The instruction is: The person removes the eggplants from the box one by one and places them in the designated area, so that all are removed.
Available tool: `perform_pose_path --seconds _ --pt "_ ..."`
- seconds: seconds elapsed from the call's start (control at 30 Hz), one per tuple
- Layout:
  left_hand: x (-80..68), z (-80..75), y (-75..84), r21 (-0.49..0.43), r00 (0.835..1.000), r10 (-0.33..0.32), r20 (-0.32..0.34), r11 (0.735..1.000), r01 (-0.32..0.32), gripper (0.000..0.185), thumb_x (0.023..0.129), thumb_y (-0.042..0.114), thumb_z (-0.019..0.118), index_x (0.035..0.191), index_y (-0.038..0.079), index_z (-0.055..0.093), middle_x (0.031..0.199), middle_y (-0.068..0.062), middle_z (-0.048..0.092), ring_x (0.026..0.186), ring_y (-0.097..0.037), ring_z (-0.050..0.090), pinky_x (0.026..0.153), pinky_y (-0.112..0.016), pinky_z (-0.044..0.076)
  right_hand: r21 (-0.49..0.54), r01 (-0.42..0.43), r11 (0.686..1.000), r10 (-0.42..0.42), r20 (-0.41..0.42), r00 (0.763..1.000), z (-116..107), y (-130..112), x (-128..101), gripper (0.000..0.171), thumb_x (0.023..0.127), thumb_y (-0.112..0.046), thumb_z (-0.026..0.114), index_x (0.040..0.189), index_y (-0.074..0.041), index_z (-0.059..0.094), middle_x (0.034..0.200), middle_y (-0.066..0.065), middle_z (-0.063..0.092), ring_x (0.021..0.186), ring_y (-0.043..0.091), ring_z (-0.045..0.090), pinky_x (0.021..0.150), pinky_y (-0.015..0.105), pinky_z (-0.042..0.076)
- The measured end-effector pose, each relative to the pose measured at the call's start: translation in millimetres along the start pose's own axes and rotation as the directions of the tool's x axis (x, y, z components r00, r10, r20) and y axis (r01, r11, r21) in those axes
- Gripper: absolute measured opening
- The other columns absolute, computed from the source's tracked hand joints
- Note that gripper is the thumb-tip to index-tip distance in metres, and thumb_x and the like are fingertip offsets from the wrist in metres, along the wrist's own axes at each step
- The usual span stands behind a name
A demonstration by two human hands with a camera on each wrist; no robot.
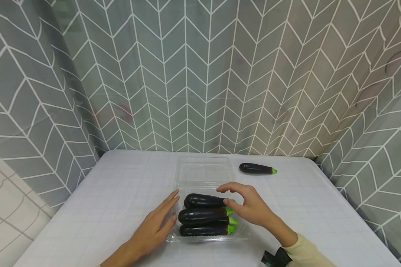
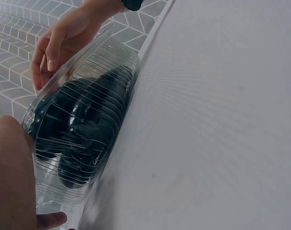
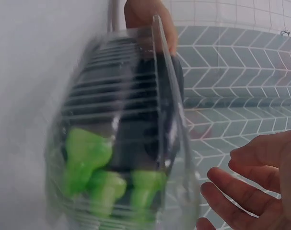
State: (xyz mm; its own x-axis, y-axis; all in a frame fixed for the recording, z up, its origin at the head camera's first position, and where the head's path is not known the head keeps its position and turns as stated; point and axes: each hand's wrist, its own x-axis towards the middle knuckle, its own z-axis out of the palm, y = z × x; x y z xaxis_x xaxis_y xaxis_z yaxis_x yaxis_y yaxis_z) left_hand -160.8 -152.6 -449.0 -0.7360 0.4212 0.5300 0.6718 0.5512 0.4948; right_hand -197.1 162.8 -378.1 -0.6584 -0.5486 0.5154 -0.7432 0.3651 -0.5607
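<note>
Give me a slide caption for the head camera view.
Two hands flank a clear clamshell box of eggplants.

The head camera is looking forward and down from above the near edge of the white gridded table [image 1: 120,193], taking in the clear plastic clamshell box [image 1: 204,174] from a moderate distance. The left wrist camera is sitting low on the tabletop, pressed right up against that box's [image 2: 83,129] ribbed left wall. The right wrist camera is peering in close at the box's [image 3: 121,120] opposite end. All three views are sharing the box.
</note>
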Motion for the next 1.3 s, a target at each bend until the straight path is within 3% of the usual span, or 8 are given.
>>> perform_pose_path --seconds 0.5,0.77,1.0,1.3 --pt "-0.3 0.5 -1.8 0.028 1.000 -0.005 0.005 1.000 0.005 0.056 0.095 0.017 0.052 0.147 0.017 0.030 0.153 0.003 0.021 0.135 -0.018 0.027 0.107 -0.021 0.018 0.047 0.063 0.997 -0.067 0.080 0.995 13 -1 -2 0.029 0.087 -0.009 0.065 0.115 -0.011 0.062 0.114 -0.001 0.062 0.105 0.016 0.057 0.085 0.043 0.049" --pt "-0.7 1.4 -1.4 0.020 1.000 -0.018 0.002 1.000 0.018 0.056 0.095 0.017 0.052 0.147 0.018 0.031 0.153 0.003 0.021 0.135 -0.018 0.026 0.108 -0.022 0.018 0.040 0.099 0.994 -0.104 0.138 0.985 18 0 -3 0.030 0.087 -0.012 0.066 0.116 -0.011 0.061 0.114 0.000 0.062 0.106 0.016 0.057 0.086 0.039 0.048" --pt "-0.4 2.6 -1.4 0.020 1.000 -0.027 0.008 0.999 0.027 0.056 0.095 0.017 0.051 0.147 0.019 0.030 0.153 0.004 0.021 0.136 -0.017 0.026 0.107 -0.021 0.017 0.018 0.156 0.988 -0.157 0.134 0.978 20 0 -5 0.031 0.084 -0.010 0.069 0.114 -0.009 0.061 0.111 0.000 0.063 0.104 0.015 0.057 0.088 0.032 0.047" --pt "-0.4 1.8 -1.6 0.013 1.000 0.006 -0.007 1.000 -0.006 0.055 0.096 0.017 0.051 0.147 0.016 0.031 0.152 0.000 0.023 0.135 -0.020 0.027 0.108 -0.022 0.018 0.035 0.116 0.993 -0.121 0.187 0.975 23 -4 -6 0.032 0.084 -0.010 0.070 0.114 -0.011 0.061 0.111 -0.001 0.062 0.102 0.016 0.057 0.085 0.036 0.049"
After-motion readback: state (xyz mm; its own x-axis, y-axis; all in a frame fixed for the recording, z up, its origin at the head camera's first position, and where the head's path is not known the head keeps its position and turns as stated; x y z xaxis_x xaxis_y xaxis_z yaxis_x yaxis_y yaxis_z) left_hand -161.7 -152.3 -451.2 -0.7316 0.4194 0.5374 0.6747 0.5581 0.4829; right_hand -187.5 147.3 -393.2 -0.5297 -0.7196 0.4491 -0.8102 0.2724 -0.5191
